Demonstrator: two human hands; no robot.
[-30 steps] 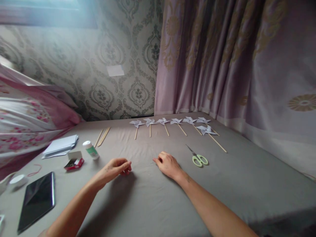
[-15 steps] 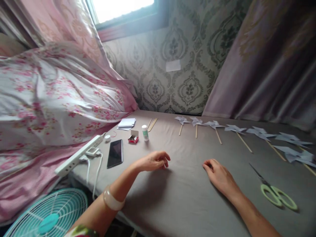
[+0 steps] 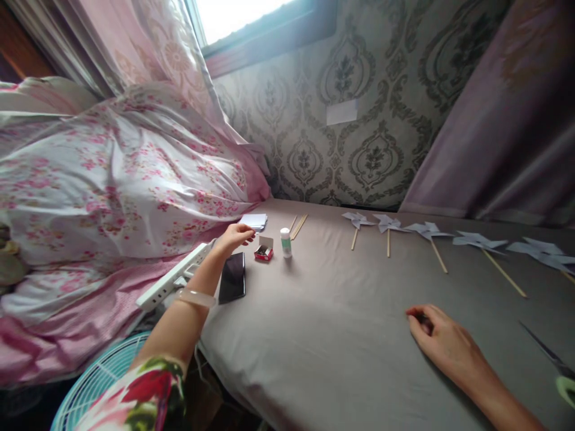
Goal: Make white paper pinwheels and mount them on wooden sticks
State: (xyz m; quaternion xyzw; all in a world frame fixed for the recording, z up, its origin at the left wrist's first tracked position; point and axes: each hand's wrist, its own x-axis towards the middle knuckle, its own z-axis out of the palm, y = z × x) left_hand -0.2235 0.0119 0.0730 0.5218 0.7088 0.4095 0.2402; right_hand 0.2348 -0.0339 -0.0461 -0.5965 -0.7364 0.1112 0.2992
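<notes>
My left hand reaches over the far left of the grey-covered surface, fingers loosely stretched and nothing seen in them. It is just in front of a stack of white paper, partly covering it; I cannot tell whether it touches the paper. Right of it stands a small open red box with small dark pieces inside, beside a white and green bottle. Under my left forearm lies a black phone. My right hand rests on the cloth, fingers curled in, nothing visible in them.
Paper pinwheels on wooden sticks lie in a row at the back right. Loose sticks lie behind the bottle. Scissors are at the right edge. A white power strip and a teal fan are on the left.
My left hand has moved far forward and left, from the middle of the surface to the paper stack. The view has turned left; my right hand still rests curled on the cloth.
</notes>
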